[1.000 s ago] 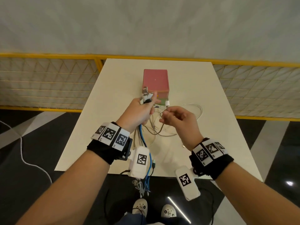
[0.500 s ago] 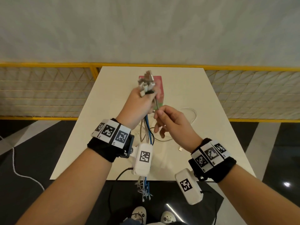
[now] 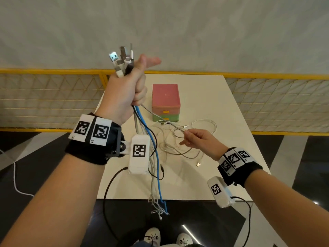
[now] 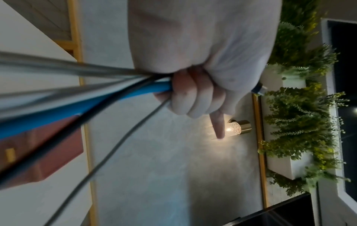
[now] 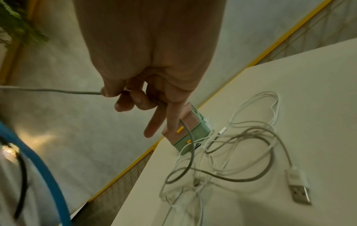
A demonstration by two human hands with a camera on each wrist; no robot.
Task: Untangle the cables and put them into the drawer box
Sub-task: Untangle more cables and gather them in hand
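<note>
My left hand [image 3: 128, 90] is raised high and grips a bundle of cables [image 3: 153, 166], with USB plugs [image 3: 122, 59] sticking out of the top of the fist. Blue, black and white strands hang below it past the table's front edge; the blue cable [image 4: 81, 105] shows in the left wrist view. My right hand [image 3: 194, 139] is lower, above the table, and pinches a grey cable [image 3: 160, 116] that runs taut up to the left fist; the grey cable [image 5: 58, 91] passes between thumb and fingers. Tangled white and grey cables [image 3: 179, 139] lie on the table. The pink and green drawer box [image 3: 165, 102] stands behind them, drawers closed.
The white table [image 3: 231, 113] has a yellow mesh railing [image 3: 44, 100] behind and beside it. A loose USB plug [image 3: 198, 164] lies near the table's front. The dark floor and my shoes [image 3: 167, 237] are below. A wall lamp [image 4: 237, 128] and plants [image 4: 301, 107] show in the left wrist view.
My left hand has risen well above the table with the bundle. My right hand has moved down and to the right along the grey cable, which is now stretched between both hands.
</note>
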